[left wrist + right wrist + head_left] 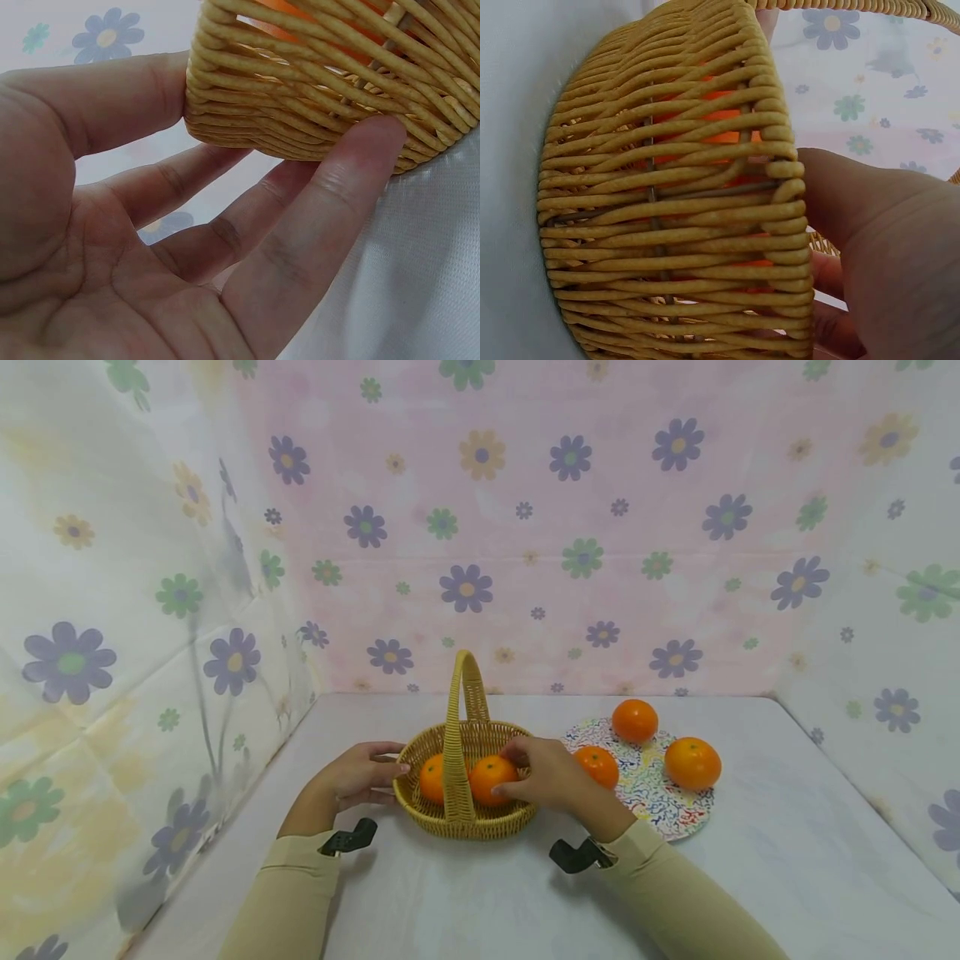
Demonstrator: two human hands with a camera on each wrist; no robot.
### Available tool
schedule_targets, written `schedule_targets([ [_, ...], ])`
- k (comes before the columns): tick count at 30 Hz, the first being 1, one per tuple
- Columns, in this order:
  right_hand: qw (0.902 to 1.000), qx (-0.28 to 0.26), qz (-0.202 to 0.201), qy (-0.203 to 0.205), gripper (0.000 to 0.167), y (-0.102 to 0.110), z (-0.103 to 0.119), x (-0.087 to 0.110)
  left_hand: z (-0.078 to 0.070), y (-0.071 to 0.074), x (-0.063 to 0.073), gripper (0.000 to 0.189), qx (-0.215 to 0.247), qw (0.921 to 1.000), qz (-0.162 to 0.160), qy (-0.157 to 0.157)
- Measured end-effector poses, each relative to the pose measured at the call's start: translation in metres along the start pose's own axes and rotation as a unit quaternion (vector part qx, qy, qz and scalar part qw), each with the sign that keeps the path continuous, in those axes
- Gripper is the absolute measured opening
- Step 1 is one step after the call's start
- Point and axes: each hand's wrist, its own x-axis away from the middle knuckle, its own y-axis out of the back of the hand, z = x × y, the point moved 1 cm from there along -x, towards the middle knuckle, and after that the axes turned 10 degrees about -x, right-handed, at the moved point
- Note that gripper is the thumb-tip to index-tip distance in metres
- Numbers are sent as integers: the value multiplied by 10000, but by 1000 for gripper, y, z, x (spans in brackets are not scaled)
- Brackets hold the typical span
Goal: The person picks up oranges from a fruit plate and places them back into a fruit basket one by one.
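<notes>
In the head view a yellow wicker basket (pixel 470 831) with a tall arched handle stands on the table. Its left end is held by my left hand (pixel 365 777), thumb at the rim; the left wrist view shows fingertips against the woven wall (pixel 300 97). My right hand (pixel 551 777) reaches over the right rim and grips an orange (pixel 492 779) inside. Left of it in the basket lies another orange (pixel 432 778), partly behind the handle (pixel 453 760). From the right wrist, the basket's wall (pixel 675 202) hides most of the fruit and the fingertips.
A round plate with coloured speckles (pixel 678 814) lies right of the basket, partly under the right forearm in view. On it are an orange at the back (pixel 634 721), an orange at the right (pixel 692 763) and an orange near my right wrist (pixel 597 766). Flowered cloth (pixel 525 568) encloses the table.
</notes>
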Motion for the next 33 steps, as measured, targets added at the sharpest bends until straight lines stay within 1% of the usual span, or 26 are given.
schedule_targets([
  [3,10000,5,34,44,49,-1,0,1,1,0,0,67,18,10000,2,11],
  [6,9999,-16,112,73,48,-3,0,1,2,0,0,68,-29,10000,49,-44],
  [11,9998,-4,164,145,49,-5,-1,2,3,0,-1,68,6,10000,-32,27],
  [16,9998,9,168,121,50,-6,0,2,2,1,-2,68,17,10000,-65,71],
  [22,9996,68,172,211,50,-6,1,3,2,1,-2,70,-73,10000,34,-13],
  [33,9992,218,186,272,50,-5,3,4,3,2,-2,72,30,9999,104,-19],
])
